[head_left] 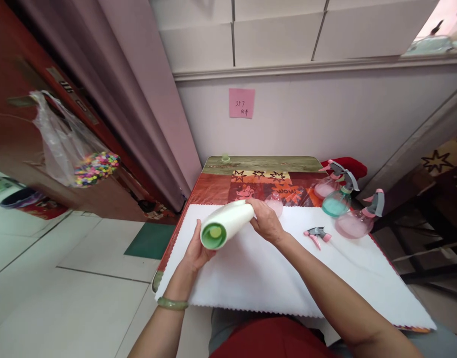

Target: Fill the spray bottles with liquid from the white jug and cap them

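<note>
Both hands hold a white cylinder (233, 221) with a recessed green end, tilted above the white cloth (250, 278). The green end faces me and a little to the left. My left hand (199, 252) is around the cylinder beside this end, thumb up along the side. My right hand (267, 221) grips the far end, which its fingers partly cover. Just behind my right hand stands a small clear bottle of pink liquid (275, 203). On the cloth to the right lies a loose grey and pink spray head (318, 233) with its thin tube.
Trigger spray bottles stand at the table's right: one with pink liquid (354, 224), one teal (335, 204), another pink (325, 188) behind. A small pale green cap (226, 158) sits at the table's back edge. A plastic bag (69, 144) hangs from the door handle at left.
</note>
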`<action>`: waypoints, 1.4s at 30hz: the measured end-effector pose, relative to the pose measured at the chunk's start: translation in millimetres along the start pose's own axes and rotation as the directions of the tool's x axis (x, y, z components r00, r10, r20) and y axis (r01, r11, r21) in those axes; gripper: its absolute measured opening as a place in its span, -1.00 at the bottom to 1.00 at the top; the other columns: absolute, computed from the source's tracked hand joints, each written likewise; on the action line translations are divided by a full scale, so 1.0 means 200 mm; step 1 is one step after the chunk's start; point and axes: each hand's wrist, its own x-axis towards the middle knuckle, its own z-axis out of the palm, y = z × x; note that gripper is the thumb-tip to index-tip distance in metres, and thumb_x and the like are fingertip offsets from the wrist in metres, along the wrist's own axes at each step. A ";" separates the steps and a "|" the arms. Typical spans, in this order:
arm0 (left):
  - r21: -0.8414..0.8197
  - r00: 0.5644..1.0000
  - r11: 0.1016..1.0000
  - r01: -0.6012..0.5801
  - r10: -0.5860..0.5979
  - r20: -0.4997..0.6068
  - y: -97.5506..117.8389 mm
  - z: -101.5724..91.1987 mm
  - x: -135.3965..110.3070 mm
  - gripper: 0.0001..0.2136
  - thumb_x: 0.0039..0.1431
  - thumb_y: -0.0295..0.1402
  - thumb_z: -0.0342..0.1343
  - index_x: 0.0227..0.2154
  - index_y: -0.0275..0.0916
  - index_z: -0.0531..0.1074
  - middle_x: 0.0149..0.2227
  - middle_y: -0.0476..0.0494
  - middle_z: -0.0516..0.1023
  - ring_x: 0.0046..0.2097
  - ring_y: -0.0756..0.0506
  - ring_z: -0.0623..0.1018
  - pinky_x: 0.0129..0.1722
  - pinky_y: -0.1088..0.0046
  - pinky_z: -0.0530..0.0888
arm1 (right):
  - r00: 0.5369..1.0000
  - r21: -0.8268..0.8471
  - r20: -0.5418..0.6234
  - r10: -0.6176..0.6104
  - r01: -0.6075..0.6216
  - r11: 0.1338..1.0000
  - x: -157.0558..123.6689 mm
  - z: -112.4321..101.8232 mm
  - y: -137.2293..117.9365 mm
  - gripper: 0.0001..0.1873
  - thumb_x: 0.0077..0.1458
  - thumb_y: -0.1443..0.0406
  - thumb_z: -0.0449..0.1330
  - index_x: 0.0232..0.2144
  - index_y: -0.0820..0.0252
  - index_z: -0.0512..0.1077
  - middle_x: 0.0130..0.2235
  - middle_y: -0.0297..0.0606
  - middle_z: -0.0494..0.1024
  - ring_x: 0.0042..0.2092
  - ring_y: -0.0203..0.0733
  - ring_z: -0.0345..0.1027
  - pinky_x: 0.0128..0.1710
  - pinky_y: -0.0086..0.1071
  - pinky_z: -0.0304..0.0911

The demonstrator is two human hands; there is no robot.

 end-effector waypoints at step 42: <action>0.547 0.770 0.545 -0.636 0.492 0.406 -0.54 0.52 0.06 -0.74 0.03 -0.27 0.33 -0.20 -0.17 0.52 -0.23 -0.19 0.57 -0.25 -0.16 0.54 -0.13 0.24 0.46 | 0.664 -0.398 -0.155 0.731 -0.719 0.569 -0.94 -0.48 0.48 -0.79 0.23 0.23 0.13 -0.09 0.09 0.43 -0.03 -0.20 0.56 -0.05 -0.08 0.44 -0.22 -0.30 0.20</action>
